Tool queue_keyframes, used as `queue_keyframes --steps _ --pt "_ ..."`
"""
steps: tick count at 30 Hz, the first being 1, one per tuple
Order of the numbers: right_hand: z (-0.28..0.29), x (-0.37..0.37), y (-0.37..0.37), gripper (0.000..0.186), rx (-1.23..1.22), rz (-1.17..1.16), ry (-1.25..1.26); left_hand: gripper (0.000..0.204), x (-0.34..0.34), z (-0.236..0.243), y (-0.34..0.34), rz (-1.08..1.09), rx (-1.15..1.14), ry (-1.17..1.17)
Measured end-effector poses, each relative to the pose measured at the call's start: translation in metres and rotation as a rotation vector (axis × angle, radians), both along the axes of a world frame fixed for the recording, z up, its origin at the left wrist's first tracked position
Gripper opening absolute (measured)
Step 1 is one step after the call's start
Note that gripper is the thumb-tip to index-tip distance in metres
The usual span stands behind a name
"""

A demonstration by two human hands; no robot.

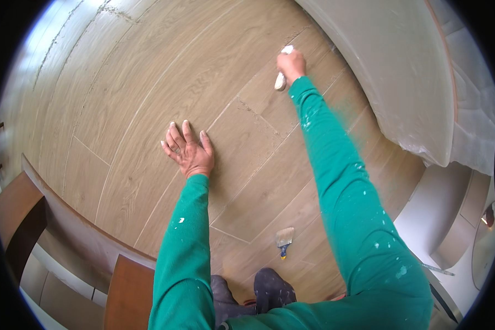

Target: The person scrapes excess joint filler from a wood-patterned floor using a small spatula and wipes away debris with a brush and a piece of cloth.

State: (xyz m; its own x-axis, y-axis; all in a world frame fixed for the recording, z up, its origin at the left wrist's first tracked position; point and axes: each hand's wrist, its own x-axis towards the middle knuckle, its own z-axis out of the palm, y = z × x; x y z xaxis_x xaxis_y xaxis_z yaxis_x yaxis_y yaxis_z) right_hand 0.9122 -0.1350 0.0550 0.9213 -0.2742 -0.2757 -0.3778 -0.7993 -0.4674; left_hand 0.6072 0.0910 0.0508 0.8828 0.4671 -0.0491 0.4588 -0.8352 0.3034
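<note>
Wood-look floor planks (242,148) look part-cleared, crumbs (275,131) remaining along some seams (225,111); right hand (294,63) grips pale tool (280,82), left hand (195,157) splayed wide.

I can read no words, labels, brands, numbers or signs on anything in my view.
</note>
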Motion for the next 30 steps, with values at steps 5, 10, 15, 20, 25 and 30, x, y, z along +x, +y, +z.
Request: queue_keyframes --steps 5,10,15,20,25,30 --pt "0.017 -0.071 0.048 0.032 -0.019 -0.013 -0.016 0.062 0.001 0.000 -0.001 0.004 -0.006 -0.011" --pt "0.029 -0.111 0.076 0.028 0.019 -0.034 0.022 0.062 0.003 0.002 -0.002 -0.016 -0.002 0.014" --pt "0.028 -0.164 0.107 0.027 0.070 -0.062 0.022 0.061 0.003 0.004 -0.004 -0.013 0.008 -0.018" --pt "0.023 -0.186 0.120 0.026 0.055 -0.028 0.024 0.059 -0.001 0.000 0.000 -0.006 0.025 -0.045" --pt "0.030 -0.188 0.117 0.035 0.094 -0.040 0.053 0.054 -0.004 -0.002 -0.001 0.004 0.030 -0.089" --pt "0.035 -0.186 0.119 0.034 0.085 -0.040 0.048 0.050 0.001 -0.005 -0.001 0.011 -0.003 -0.160"
